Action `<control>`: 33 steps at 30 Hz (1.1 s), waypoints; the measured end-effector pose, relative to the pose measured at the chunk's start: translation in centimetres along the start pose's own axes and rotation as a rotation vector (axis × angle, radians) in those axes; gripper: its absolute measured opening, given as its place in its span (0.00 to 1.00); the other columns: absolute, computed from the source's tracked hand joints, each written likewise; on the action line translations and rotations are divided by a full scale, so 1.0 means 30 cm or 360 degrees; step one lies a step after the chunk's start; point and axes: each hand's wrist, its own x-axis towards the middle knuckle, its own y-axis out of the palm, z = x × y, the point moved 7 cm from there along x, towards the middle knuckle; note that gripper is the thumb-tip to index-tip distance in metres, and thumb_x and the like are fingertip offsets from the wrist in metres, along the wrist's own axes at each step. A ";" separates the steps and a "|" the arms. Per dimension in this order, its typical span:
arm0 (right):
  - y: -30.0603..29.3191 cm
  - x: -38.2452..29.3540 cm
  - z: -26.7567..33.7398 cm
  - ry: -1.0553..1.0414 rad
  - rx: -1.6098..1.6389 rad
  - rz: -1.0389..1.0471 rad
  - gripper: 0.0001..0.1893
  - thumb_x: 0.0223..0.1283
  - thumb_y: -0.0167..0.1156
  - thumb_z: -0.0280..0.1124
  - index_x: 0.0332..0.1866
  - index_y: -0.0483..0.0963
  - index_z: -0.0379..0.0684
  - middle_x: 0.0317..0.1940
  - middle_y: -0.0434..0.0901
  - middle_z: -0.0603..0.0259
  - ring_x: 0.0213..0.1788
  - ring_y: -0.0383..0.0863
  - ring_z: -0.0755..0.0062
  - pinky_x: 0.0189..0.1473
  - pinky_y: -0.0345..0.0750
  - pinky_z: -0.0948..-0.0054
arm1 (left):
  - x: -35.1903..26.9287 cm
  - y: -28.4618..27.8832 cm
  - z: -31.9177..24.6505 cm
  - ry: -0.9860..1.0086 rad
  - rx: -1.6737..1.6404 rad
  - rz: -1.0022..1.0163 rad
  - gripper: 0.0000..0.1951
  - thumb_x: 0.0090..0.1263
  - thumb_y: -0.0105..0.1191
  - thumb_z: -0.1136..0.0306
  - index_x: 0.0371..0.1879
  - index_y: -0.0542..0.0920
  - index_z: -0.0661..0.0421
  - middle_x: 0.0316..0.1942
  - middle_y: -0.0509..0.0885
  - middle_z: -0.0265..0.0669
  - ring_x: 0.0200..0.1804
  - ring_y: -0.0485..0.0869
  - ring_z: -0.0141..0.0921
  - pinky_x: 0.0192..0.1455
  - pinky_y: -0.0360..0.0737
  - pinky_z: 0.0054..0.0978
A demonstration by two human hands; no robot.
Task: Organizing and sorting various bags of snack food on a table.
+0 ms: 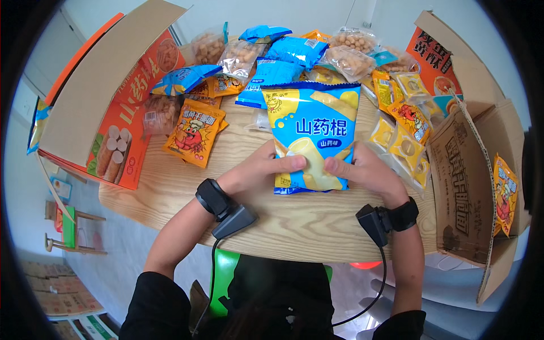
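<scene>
A blue and yellow snack bag [314, 110] is held upright above the table, its printed front towards me. My left hand [276, 163] grips its lower left side, thumb across the front. On the lower right side, my right hand [357, 168] grips it the same way; the fingers of both hands are hidden behind the bag. Behind it lie more blue snack bags [295, 51]. An orange noodle-snack packet [195, 134] rests on the table to the left, and yellow packets in clear wrap [403, 144] lie to the right.
An orange carton [136, 110] with raised flaps stands on the left. At right, an open brown carton [457, 182] holds an orange packet [505, 195]; another orange carton [433, 63] is behind. Clear bags of snacks [350, 61] are heaped at the back of the wooden table [306, 229].
</scene>
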 end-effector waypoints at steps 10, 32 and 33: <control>0.021 0.004 0.003 -0.0054 0.0128 0.0011 0.31 0.40 0.64 0.41 0.49 0.62 0.39 0.39 0.72 0.65 0.40 0.71 0.79 0.41 0.70 0.79 | -0.002 -0.022 0.025 -0.0134 0.0328 -0.0119 0.19 0.52 0.55 0.65 0.41 0.71 0.61 0.37 0.76 0.33 0.38 0.74 0.23 0.41 0.70 0.19; 0.024 0.006 -0.024 0.0130 0.0071 0.0085 0.28 0.42 0.63 0.38 0.49 0.62 0.38 0.39 0.71 0.65 0.39 0.70 0.81 0.40 0.70 0.81 | 0.000 -0.053 0.038 -0.0085 0.0412 -0.0129 0.18 0.51 0.57 0.61 0.37 0.74 0.60 0.33 0.77 0.31 0.35 0.73 0.21 0.38 0.69 0.18; 0.024 0.010 -0.017 0.0071 0.0109 0.0076 0.29 0.41 0.63 0.39 0.49 0.62 0.38 0.39 0.71 0.65 0.40 0.70 0.81 0.40 0.70 0.81 | 0.000 -0.065 0.044 -0.0092 0.0521 -0.0115 0.19 0.51 0.57 0.61 0.37 0.74 0.60 0.33 0.77 0.32 0.35 0.73 0.21 0.38 0.69 0.18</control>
